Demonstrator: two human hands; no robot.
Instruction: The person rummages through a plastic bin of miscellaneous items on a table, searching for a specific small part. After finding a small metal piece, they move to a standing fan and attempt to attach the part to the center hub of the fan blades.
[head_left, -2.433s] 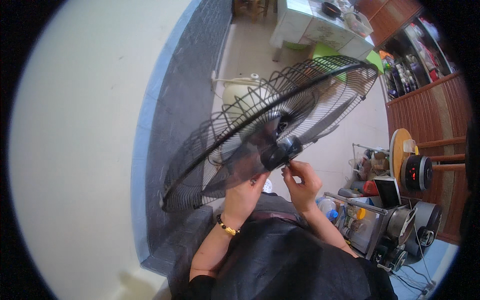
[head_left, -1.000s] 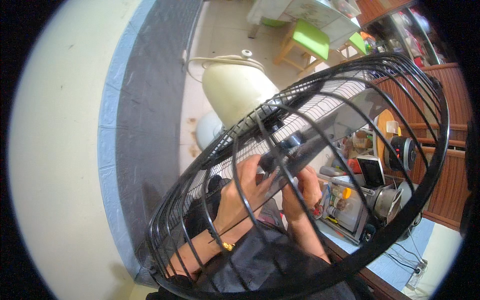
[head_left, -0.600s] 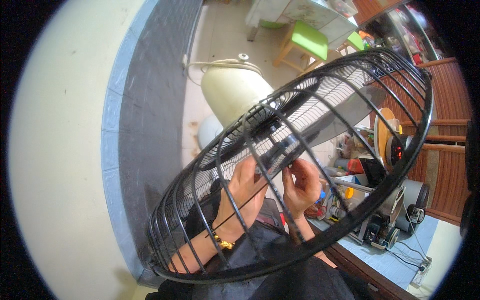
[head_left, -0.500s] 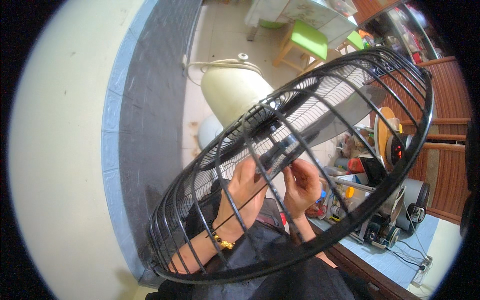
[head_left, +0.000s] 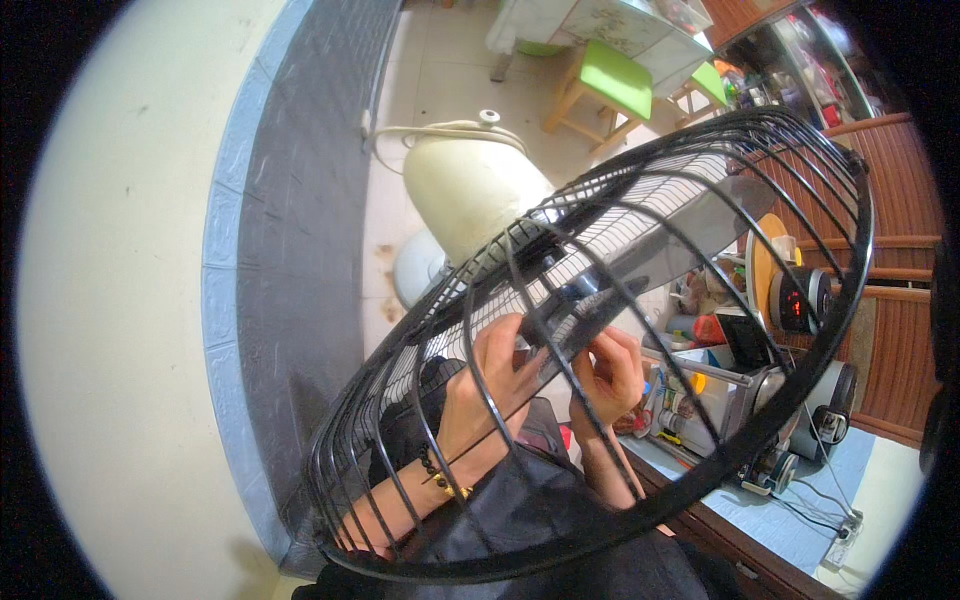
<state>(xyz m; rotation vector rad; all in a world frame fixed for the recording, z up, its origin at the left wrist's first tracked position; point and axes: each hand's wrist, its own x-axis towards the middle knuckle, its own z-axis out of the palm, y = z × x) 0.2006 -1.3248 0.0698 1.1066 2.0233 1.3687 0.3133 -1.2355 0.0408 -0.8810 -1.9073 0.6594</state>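
Note:
A large electric fan with a black wire cage [head_left: 715, 462] fills the middle, tilted toward me. Its cream motor housing [head_left: 475, 185] sits behind the cage. Inside are a dark translucent fan blade [head_left: 690, 235] and a dark hub [head_left: 578, 287]. Seen through the bars, my left hand [head_left: 480, 400] is closed around the near blade just below the hub. My right hand [head_left: 610, 375] is close by on the other side of that blade, its fingers curled in a pinch. Whatever lies between its fingertips is hidden. A beaded bracelet [head_left: 447, 480] circles my left wrist.
A grey wall panel [head_left: 300, 230] with a blue border runs along the left. Beyond the fan stand a green-topped stool [head_left: 615, 80] and a cloth-covered table [head_left: 610, 25]. At right, a blue surface [head_left: 800, 515] bears bottles, appliances and cables.
The cage has shifted slightly right and down, and the blade inside it has turned a little. My hands remain near the hub, with only small finger movements.

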